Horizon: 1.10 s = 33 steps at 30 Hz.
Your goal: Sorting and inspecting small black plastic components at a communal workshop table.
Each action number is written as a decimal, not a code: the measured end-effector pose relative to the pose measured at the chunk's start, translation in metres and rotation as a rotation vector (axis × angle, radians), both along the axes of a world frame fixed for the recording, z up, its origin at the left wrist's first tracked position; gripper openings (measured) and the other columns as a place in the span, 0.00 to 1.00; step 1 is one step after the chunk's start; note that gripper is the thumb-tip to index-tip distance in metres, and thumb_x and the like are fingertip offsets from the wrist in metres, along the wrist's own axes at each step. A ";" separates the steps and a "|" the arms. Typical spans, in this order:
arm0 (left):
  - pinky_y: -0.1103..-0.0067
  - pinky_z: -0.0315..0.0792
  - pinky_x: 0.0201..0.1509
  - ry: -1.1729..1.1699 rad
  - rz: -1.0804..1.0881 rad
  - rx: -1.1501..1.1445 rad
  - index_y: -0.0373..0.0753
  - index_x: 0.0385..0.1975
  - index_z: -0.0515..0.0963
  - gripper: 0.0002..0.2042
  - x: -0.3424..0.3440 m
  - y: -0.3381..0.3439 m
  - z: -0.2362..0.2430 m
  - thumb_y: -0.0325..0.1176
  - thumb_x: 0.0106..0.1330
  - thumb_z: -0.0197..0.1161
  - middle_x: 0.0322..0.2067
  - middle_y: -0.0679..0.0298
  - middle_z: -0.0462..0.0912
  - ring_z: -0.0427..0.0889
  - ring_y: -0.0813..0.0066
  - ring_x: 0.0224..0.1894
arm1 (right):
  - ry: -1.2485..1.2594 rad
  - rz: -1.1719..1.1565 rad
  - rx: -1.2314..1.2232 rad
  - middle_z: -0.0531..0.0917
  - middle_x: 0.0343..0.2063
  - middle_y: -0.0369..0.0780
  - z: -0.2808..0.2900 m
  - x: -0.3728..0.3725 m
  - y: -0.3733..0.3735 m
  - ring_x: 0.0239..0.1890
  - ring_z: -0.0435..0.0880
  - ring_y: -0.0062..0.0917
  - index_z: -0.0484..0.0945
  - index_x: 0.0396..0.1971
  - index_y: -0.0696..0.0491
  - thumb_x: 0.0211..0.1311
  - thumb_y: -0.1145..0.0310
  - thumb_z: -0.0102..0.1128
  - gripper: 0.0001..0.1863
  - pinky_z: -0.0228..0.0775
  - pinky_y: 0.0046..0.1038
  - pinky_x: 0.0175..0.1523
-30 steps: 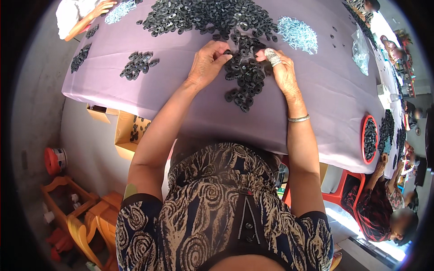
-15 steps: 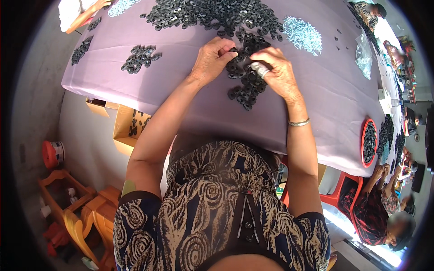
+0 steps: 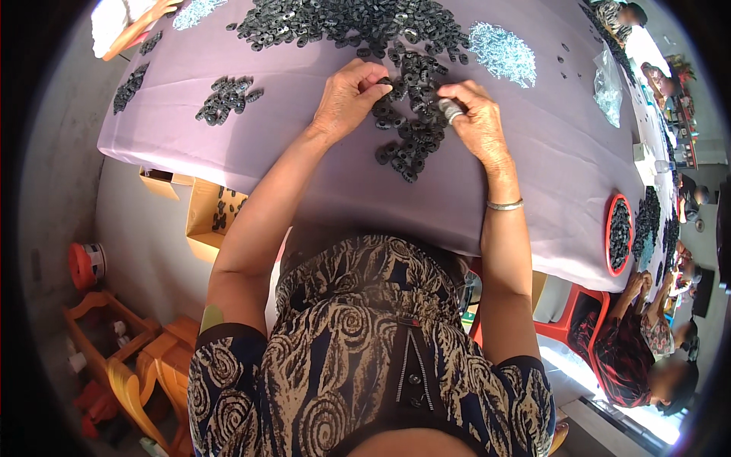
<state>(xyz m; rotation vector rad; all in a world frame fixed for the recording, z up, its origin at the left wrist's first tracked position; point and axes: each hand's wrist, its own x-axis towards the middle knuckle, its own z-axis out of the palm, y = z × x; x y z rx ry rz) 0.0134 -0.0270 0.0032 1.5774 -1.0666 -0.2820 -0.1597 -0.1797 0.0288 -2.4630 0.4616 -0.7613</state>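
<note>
My left hand pinches a small black oval plastic piece between thumb and fingertips, over the table. My right hand hovers to the right of it, with thumb and fingers closed together. Its thumb has a pale wrapping, and whatever the fingertips hold, if anything, is too small to make out. Between and below the two hands lies a loose strip of black plastic pieces of the same kind. This strip runs up toward a large heap of black pieces at the far side.
A purple cloth covers the table. Shiny pale-blue small parts lie right of the heap. A smaller black pile sits at left. At right are a clear plastic bag and a red basket. Other people sit along the right.
My right hand has moved a little to the right, away from my left hand. The left hand keeps its pinch on the black piece. The whole view has shifted slightly.
</note>
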 end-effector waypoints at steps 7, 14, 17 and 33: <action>0.85 0.66 0.33 -0.003 0.004 0.006 0.38 0.36 0.79 0.07 0.000 0.001 0.001 0.26 0.57 0.66 0.27 0.72 0.69 0.67 0.85 0.27 | -0.077 0.001 0.294 0.79 0.28 0.33 0.003 -0.002 -0.004 0.31 0.76 0.18 0.82 0.34 0.50 0.50 0.81 0.61 0.11 0.70 0.22 0.39; 0.85 0.66 0.32 0.001 0.003 0.019 0.38 0.36 0.79 0.07 0.000 0.000 0.001 0.26 0.57 0.66 0.27 0.72 0.69 0.67 0.85 0.27 | -0.074 0.203 0.001 0.79 0.28 0.35 0.003 0.007 0.017 0.35 0.76 0.29 0.81 0.32 0.50 0.48 0.79 0.64 0.10 0.69 0.28 0.43; 0.85 0.66 0.32 -0.002 0.001 0.009 0.38 0.36 0.79 0.07 0.001 0.001 -0.001 0.26 0.57 0.66 0.27 0.73 0.69 0.67 0.85 0.27 | 0.088 0.261 0.045 0.80 0.30 0.37 0.005 0.008 0.020 0.37 0.76 0.30 0.80 0.33 0.50 0.48 0.78 0.64 0.11 0.68 0.29 0.44; 0.86 0.67 0.33 -0.011 0.005 0.011 0.39 0.35 0.78 0.07 0.000 0.000 -0.002 0.25 0.57 0.65 0.27 0.73 0.70 0.68 0.85 0.28 | -0.012 0.196 0.194 0.77 0.25 0.34 -0.001 0.001 0.017 0.31 0.75 0.25 0.81 0.29 0.50 0.46 0.71 0.71 0.09 0.70 0.27 0.37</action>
